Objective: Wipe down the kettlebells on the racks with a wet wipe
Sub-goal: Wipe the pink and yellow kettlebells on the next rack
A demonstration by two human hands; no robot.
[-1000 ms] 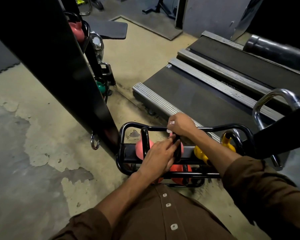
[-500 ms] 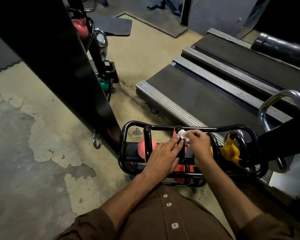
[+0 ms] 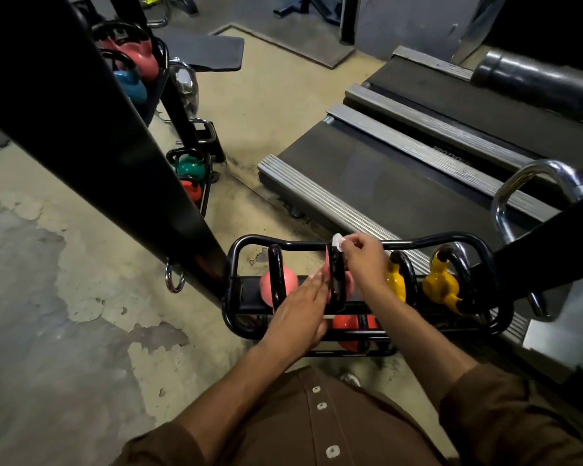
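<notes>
**A:** What is the grip doing?

**B:** The right hand (image 3: pixel 364 260) pinches a small wad of wet wipe (image 3: pixel 337 239) between thumb and fingertips. It holds the wad at the top of the black handle (image 3: pixel 336 280) of a pink kettlebell (image 3: pixel 351 284), second from the left on the rack (image 3: pixel 297 245). The left hand (image 3: pixel 300 307) holds nothing and lies flat, fingers straight, against that bell's near left side.

**A:** What could go wrong?

**B:** The wipe is bunched small and held at its edge. I judge it could slip from the pinch and drop through the bars to the floor. It could also clean only a narrow stripe of the handle.

**A:** And the bell itself?

**B:** It stands handle-up between the rails. A hard push from the flat hand might rock it into the other pink kettlebell (image 3: pixel 285 284) just to its left, trapping fingertips.

**A:** Farther out?

**B:** Two yellow kettlebells (image 3: pixel 441 285) to the right and an orange kettlebell (image 3: pixel 347 326) on the lower tier are easy to skip. The treadmill (image 3: pixel 384 183) sits just beyond the rack's far rail, so there is little room on that side.
</notes>
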